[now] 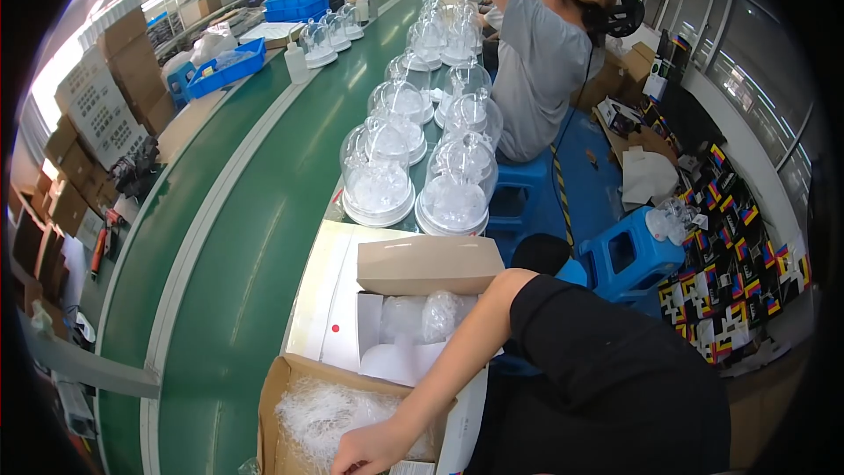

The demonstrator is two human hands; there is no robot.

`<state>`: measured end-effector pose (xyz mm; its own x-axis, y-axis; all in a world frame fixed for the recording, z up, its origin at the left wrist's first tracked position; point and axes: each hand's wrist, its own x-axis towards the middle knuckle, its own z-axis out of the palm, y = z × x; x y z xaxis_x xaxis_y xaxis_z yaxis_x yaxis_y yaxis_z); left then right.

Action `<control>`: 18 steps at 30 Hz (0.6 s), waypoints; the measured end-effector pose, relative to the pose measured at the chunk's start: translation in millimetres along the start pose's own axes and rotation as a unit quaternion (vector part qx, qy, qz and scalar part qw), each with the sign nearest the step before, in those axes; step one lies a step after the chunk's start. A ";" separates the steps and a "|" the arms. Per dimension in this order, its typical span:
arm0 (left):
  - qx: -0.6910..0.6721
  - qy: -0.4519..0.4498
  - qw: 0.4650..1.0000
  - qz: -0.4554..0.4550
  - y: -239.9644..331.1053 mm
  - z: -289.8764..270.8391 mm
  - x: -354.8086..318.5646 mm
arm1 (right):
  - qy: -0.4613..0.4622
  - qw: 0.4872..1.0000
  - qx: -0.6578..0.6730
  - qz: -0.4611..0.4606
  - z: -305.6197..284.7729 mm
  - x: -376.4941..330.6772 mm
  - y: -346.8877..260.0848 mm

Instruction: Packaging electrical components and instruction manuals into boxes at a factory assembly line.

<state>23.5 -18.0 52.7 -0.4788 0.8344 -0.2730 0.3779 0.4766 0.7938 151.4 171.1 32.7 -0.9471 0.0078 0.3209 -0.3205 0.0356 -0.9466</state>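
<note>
My right hand [376, 447] reaches down-left at the lower edge, with its fingers curled together. It is over an open brown cardboard box [269, 387] filled with white shredded packing [325, 413]. The fingertips are partly cut off by the picture's edge, so whatever they hold is hidden. Beyond my forearm stands a second open carton [429, 266], its brown flap raised. Inside it lie clear plastic-wrapped pieces [440, 315], with a white flap [400, 362] in front. My left hand is out of the picture.
Two rows of clear domes on white bases [378, 189] stand farther along the table. A green conveyor belt [264, 237] runs on the left. A person in a grey shirt [545, 79] sits at the far right. A blue stool [629, 251] holds clear parts, near patterned cartons [730, 273].
</note>
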 end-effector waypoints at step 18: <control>0.098 -0.007 0.994 -0.037 47.5 -5.4 -2.4 | 0.046 0.994 0.052 0.087 -1.6 3.6 -7.1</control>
<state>38.3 1.1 94.1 -0.4999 0.7984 -0.3357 0.4897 0.5803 0.6507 150.3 172.4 40.6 -0.9841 0.0956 0.1499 -0.1576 -0.0785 -0.9844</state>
